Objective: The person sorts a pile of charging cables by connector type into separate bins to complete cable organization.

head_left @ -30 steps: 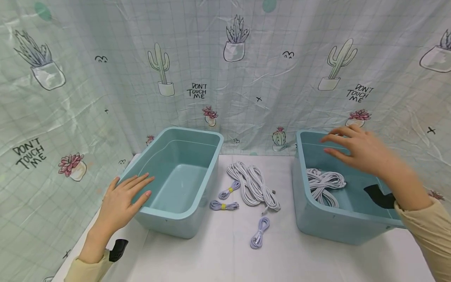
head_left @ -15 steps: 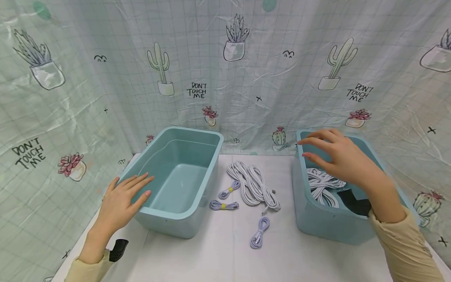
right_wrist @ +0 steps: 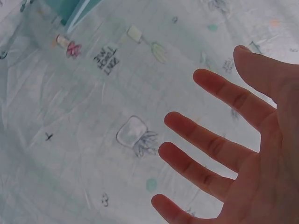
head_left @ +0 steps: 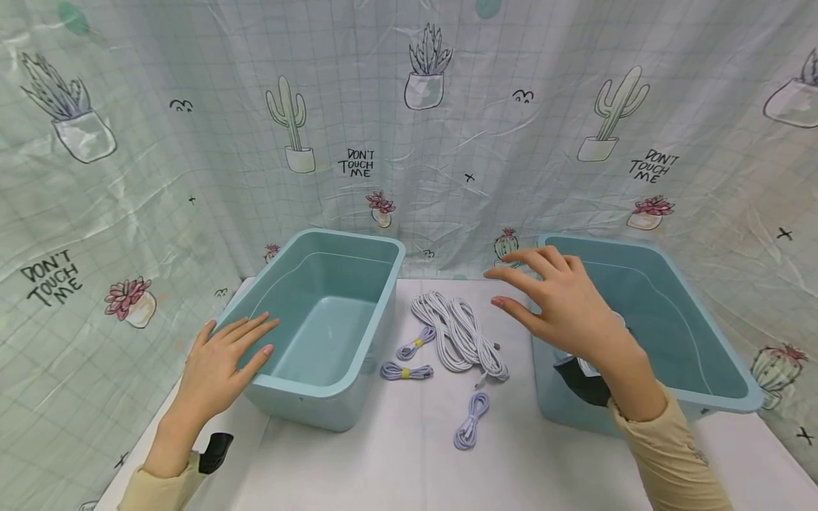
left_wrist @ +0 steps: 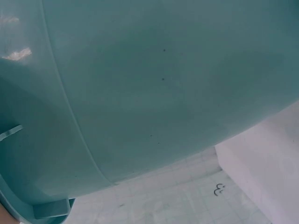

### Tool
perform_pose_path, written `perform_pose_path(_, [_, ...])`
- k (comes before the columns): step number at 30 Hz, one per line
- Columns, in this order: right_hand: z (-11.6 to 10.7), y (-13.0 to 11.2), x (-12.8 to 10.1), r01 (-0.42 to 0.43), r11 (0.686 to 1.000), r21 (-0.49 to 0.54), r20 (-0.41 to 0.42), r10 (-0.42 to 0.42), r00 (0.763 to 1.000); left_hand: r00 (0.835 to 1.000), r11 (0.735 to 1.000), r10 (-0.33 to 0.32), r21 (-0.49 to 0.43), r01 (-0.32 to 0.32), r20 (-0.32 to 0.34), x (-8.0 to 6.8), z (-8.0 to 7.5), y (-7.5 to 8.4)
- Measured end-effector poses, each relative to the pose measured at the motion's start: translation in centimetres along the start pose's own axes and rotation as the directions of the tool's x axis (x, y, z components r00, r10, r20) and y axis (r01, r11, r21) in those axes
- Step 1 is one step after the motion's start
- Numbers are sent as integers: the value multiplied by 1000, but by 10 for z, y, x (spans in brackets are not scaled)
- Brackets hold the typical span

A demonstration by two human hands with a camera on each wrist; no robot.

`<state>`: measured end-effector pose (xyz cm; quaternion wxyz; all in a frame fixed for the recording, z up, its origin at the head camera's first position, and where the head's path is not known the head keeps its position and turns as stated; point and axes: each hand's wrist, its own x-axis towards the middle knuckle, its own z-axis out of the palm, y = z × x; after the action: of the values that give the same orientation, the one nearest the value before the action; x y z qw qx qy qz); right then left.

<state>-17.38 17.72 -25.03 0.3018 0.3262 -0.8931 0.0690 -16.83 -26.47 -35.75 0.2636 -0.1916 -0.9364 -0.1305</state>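
Teal left bin point(head_left: 332, 319) is steadied by left hand point(head_left: 220, 358), flat on its rim. Right hand point(head_left: 565, 309), fingers spread, holds nothing above white cables point(head_left: 456, 333), btw. the bins.

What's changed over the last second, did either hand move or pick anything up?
The right hand, open and holding nothing, moved leftward from above the right bin toward the white cables. The left hand stayed flat on the left bin's rim; the cables are unmoved.
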Motion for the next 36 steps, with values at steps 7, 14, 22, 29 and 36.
perform_pose_path(7, [19, -16, 4, -42, 998, 48, 40, 40, 998, 1000, 1000, -1, -1, 1, -2, 0, 0, 0])
perform_pose_path(14, [48, -22, 5, -95, 993, 68, 35, 92, 995, 1000, 1000, -4, -1, 4, 5, -1, 0, 1])
perform_pose_path(22, [84, -26, 4, -244, 961, 132, 46, 240, 970, 1000, 1000, -3, 3, 3, 4, 0, 0, 2])
perform_pose_path(29, [120, -23, -5, -362, 929, 73, 59, 359, 932, 1000, 1000, 2, 6, -2, -3, 0, 0, 2])
perform_pose_path(36, [146, -16, -14, -454, 890, -52, 91, 456, 885, 1000, 1000, 2, 9, -2, -8, 0, -1, 1])
